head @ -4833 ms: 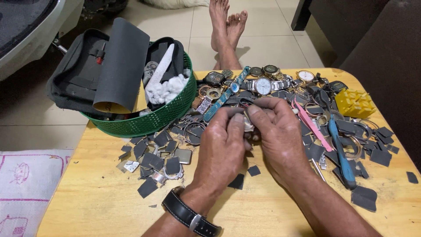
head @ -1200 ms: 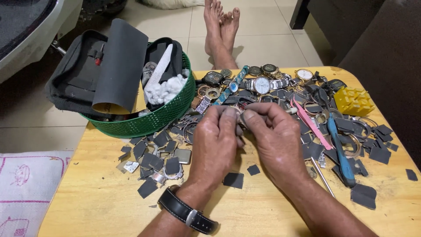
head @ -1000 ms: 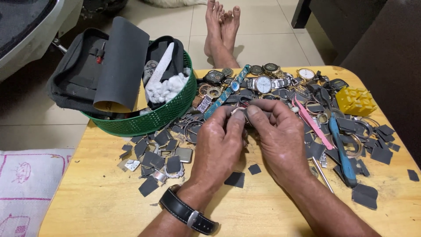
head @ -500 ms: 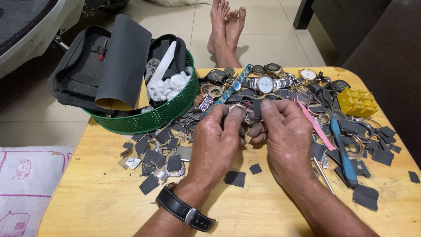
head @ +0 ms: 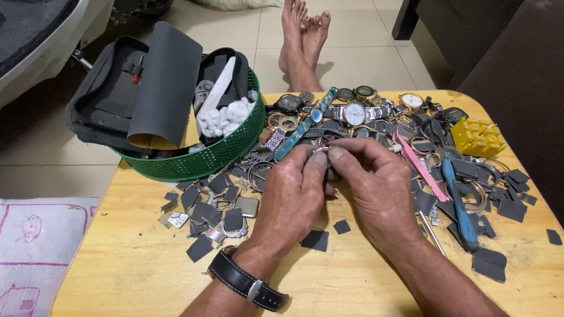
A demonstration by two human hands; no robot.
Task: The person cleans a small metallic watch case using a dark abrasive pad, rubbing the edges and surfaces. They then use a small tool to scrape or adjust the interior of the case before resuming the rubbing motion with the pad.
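Note:
My left hand (head: 292,196) and my right hand (head: 373,188) meet over the middle of a wooden table (head: 135,264). Their fingertips pinch one small metal watch part (head: 321,150) between them; most of it is hidden by the fingers. A black wristwatch (head: 247,282) is strapped on my left wrist. Behind the hands lies a pile of watches (head: 352,111) and metal rings. Dark grey cut pieces (head: 208,208) are scattered to the left of my left hand.
A green basket (head: 200,161) at the back left holds a dark pouch, a rolled grey sheet (head: 161,82) and cotton. A pink tool (head: 418,167), a blue-handled tool (head: 460,205) and a yellow block (head: 477,137) lie right. A person's bare feet (head: 302,32) rest beyond the table.
Both hands have stayed together over the table's middle, turning the small part between the fingertips. The fingers have shifted slightly; nothing was put down or picked up.

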